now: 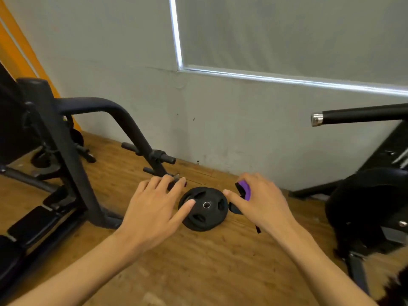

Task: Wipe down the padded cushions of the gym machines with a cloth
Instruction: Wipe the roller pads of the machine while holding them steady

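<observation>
The left hand (154,208) is hovering with its fingers spread and straight, holding nothing. Its thumb is reaching over the left rim of a black weight plate (207,217); whether it is touching the plate cannot be told. The right hand (262,206) is curling its fingers round a purple-and-black cloth (245,189). The cloth is bunching up out of the top of the fist, and dark ends are hanging below the palm, just beside the plate's right rim.

The plate is lying flat on the wooden floor (198,268), near the floor's far edge where the grey wall (220,133) is rising. A black machine frame (125,122) is standing toward the floor's far left corner, its pegs sticking out just beyond the left fingertips. Black padded bench sections (33,219) are sitting along the left edge. A black bar with a chrome tip (362,114) is jutting in from the right, above another dark machine (371,206).
</observation>
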Demonstrator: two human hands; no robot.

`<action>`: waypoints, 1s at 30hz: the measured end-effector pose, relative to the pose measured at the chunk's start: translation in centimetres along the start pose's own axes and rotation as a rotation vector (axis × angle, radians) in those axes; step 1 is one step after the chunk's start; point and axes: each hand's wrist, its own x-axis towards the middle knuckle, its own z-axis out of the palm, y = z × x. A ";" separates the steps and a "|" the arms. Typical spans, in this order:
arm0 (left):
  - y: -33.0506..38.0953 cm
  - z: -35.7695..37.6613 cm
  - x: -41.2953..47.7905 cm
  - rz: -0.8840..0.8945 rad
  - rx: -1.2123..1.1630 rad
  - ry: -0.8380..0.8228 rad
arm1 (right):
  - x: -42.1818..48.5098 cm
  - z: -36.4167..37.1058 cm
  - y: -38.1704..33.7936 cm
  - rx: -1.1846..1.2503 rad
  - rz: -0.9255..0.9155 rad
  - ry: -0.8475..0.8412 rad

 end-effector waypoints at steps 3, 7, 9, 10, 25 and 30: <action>-2.7 0.7 4.4 0.047 -0.017 -0.019 | 3.0 1.1 -0.1 -0.003 0.044 -0.029; -4.8 2.4 11.9 0.100 -0.005 -0.031 | 8.7 2.0 2.0 -0.020 0.095 -0.032; -5.4 3.2 15.9 0.115 0.008 -0.033 | 12.1 2.2 3.0 -0.025 0.112 -0.020; -5.7 3.3 18.0 0.116 0.010 -0.045 | 13.9 2.1 3.4 -0.020 0.122 -0.014; -2.4 8.1 48.3 0.650 -0.086 0.001 | 30.1 -1.3 10.4 -0.022 0.444 0.183; 4.8 9.6 57.3 0.919 -0.168 -0.034 | 30.0 -2.4 14.0 -0.019 0.680 0.330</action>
